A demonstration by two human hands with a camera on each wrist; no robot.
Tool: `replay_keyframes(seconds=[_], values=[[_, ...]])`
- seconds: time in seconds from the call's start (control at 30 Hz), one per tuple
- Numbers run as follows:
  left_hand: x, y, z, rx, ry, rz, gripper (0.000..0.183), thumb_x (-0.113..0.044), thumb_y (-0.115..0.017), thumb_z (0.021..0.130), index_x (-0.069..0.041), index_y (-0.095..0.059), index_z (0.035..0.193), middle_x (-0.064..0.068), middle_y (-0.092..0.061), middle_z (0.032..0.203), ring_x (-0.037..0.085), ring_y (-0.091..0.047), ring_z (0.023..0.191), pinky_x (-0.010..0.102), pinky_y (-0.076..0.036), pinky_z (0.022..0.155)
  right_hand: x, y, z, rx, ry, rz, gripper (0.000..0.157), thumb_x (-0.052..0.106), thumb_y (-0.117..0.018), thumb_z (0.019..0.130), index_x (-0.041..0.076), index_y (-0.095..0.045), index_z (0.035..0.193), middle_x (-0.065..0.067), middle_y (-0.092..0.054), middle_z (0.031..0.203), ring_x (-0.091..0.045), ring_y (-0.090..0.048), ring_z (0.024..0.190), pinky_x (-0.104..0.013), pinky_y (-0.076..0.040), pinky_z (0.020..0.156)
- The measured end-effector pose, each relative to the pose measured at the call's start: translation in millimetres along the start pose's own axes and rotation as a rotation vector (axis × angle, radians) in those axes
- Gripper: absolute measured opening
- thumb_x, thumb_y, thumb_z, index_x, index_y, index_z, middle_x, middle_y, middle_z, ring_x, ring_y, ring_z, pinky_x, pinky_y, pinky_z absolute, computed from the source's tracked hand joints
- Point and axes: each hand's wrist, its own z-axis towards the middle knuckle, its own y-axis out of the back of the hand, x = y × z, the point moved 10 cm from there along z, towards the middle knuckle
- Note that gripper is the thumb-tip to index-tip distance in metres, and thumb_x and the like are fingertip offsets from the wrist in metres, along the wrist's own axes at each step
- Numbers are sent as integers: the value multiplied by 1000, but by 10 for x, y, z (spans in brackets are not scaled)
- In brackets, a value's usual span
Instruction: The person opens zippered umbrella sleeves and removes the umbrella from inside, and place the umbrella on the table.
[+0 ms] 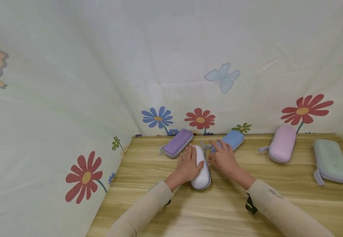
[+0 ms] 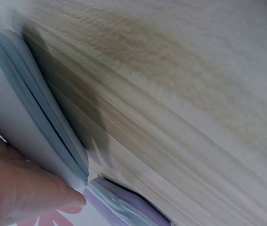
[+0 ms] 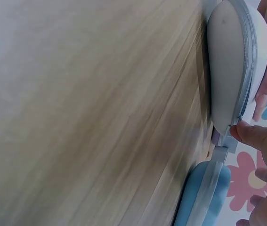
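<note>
A white zip case [image 1: 200,179] lies lengthwise between the hands, a dark slit showing along its grey zip [image 2: 39,96]. My left hand [image 1: 189,166] rests flat on the case, fingers stretched toward its far end and thumb across the top. On the case's right side, my right hand [image 1: 223,159] pinches the zipper pull [image 3: 239,121] between thumb and finger near the far end. Its other fingers spread over the near end of a blue zip case [image 1: 233,140]. A purple zip case [image 1: 178,143] lies just beyond the left hand's fingertips.
Farther right on the wooden table [image 1: 218,217] lie a pink zip case [image 1: 283,143] and a pale green zip case [image 1: 332,159]. A white curtain [image 1: 171,65] printed with flowers hangs along the table's back and left sides.
</note>
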Motion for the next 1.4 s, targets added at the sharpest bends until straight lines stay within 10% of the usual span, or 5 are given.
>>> replay_keyframes(seconds=[1.4], values=[[-101,51,-27,-30,-78,-43,79,-45,-38,108,5,-8,161,27,0,167,42,-7,154,48,-23,122,-139,-104,147,22,-86,-26,10,23,-80,90,18,-83,97,-12,-44,157,-46,-35,141,-72,-32,104]])
